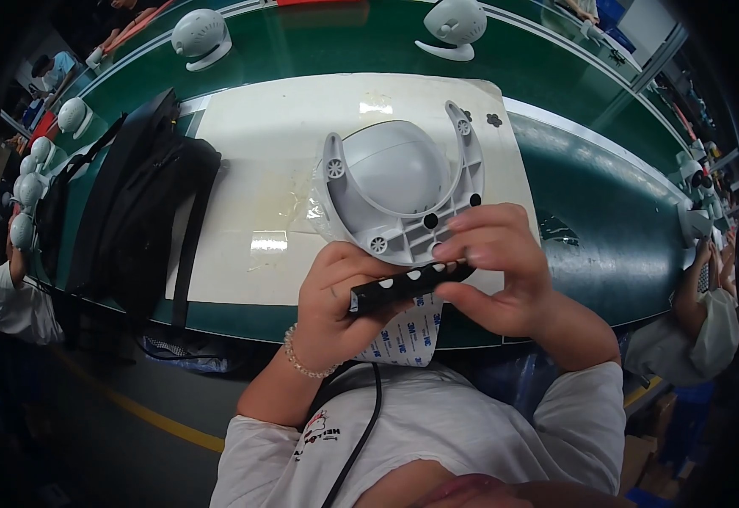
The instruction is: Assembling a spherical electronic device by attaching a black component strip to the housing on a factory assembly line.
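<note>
Partly between the left fingers (354, 263), a white-spotted black strip (398, 289)

A white rounded device (395, 165) is lying on a pale board (247, 178), its curved stand (408, 233) turning its ribbed underside upward. The stand's two arms are reaching away around the smooth head, and spoked round sockets are showing near their tips and along the near bend. Black round pads (430, 220) are sitting on the near and right parts of the stand. Just nearer, a black strip (386, 290) with white round spots is being held slantwise, its right end rising higher. White backing paper (408, 334) with blue print is hanging below it.
</note>
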A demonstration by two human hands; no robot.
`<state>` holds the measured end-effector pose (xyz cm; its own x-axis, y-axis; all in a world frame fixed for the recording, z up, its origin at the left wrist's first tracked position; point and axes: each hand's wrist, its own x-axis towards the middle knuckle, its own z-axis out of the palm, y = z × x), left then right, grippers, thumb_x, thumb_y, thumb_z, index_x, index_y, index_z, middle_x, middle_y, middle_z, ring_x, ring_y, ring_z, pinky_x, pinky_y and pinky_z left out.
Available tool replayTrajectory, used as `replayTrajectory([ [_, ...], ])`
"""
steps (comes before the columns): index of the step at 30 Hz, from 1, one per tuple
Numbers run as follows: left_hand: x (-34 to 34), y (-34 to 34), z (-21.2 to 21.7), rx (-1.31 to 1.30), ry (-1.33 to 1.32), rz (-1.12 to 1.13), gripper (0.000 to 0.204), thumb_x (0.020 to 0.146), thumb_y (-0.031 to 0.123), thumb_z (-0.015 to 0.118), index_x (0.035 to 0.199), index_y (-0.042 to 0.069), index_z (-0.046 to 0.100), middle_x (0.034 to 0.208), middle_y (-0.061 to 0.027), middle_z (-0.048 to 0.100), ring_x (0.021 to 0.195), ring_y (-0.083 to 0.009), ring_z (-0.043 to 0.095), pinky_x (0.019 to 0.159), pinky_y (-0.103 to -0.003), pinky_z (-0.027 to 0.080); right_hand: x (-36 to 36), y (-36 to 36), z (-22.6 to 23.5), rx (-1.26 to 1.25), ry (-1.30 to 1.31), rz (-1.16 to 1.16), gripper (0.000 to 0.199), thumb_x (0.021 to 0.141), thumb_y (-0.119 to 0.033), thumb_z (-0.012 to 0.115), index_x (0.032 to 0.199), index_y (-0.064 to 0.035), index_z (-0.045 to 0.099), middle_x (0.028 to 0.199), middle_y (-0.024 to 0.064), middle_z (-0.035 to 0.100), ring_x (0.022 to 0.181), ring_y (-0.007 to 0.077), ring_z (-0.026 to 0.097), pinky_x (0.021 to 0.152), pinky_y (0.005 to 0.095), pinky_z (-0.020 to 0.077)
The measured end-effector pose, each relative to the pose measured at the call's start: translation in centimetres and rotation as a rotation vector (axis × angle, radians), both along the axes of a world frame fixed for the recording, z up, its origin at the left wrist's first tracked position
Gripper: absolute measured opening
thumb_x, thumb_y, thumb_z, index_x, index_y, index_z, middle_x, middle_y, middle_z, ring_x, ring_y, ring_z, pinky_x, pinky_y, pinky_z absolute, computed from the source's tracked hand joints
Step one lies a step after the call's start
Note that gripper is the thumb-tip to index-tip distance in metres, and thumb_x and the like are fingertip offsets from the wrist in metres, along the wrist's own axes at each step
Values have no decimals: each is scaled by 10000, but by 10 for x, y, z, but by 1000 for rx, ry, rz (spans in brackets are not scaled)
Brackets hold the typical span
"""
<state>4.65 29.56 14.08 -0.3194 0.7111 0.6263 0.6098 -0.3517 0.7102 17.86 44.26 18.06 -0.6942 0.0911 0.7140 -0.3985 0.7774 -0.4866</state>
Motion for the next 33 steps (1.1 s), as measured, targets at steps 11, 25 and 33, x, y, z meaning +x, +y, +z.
replayTrajectory([
  [11, -1, -1, -5, 42, 149, 5, 202, 576, 63, 703, 742, 43, 589, 890, -42, 630, 761, -228, 531, 690, -304, 423, -7, -18, -1, -68, 105, 202, 547, 617, 87, 641, 1076, -133, 439, 924, 72, 528, 815, 233, 561, 709, 337, 378],
  [25, -6, -7, -8, 89, 191, 74, 318, 570, 61, 754, 817, 56, 554, 983, -105, 561, 856, -271, 510, 739, -356, 413, -33, -17, 13, -110, -95, 159, 706, 731, 160, 532, 1275, -118, 178, 1010, 109, 430, 816, 170, 547, 686, 259, 474],
  [33, -8, -9, -9, 60, 237, 77, 383, 546, 46, 757, 852, 60, 526, 1030, -111, 520, 908, -293, 493, 772, -374, 409, -36, -21, 13, -26, -188, 111, 732, 744, 149, 526, 1292, -134, 132, 992, 119, 459, 805, 166, 563, 673, 259, 480],
])
